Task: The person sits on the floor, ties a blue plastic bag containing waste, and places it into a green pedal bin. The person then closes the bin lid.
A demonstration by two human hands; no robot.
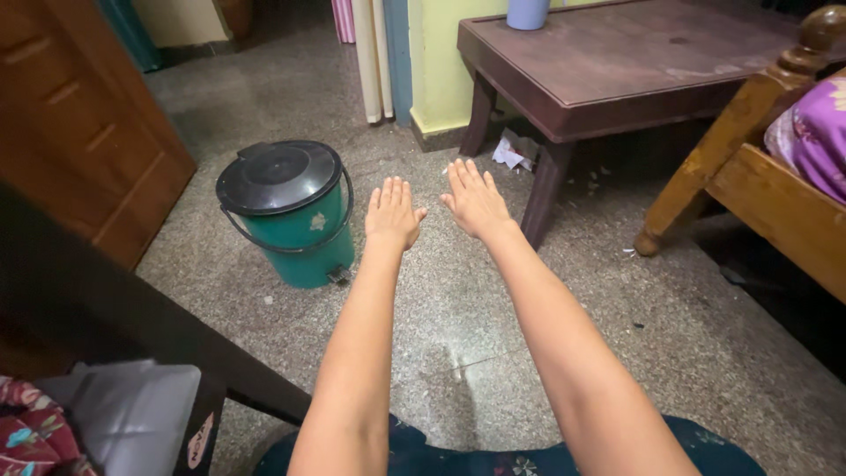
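Both my arms stretch forward over the speckled grey floor (458, 291), palms down. My left hand (392, 211) is flat with fingers together and holds nothing. My right hand (474, 198) is also flat and empty, beside the left one, a short gap between them. A green pedal bin with a black lid (286, 211) stands on the floor just left of my left hand. The dark leg of a brown wooden table (546, 189) is just right of my right hand. Neither hand touches anything.
A lilac cup (527, 12) stands on the table's far edge. Crumpled paper (511, 154) lies under the table. A wooden bed frame (749, 167) with purple cloth is at right, a wooden door (79, 123) at left, and a dark chair with a grey item (132, 414) at lower left.
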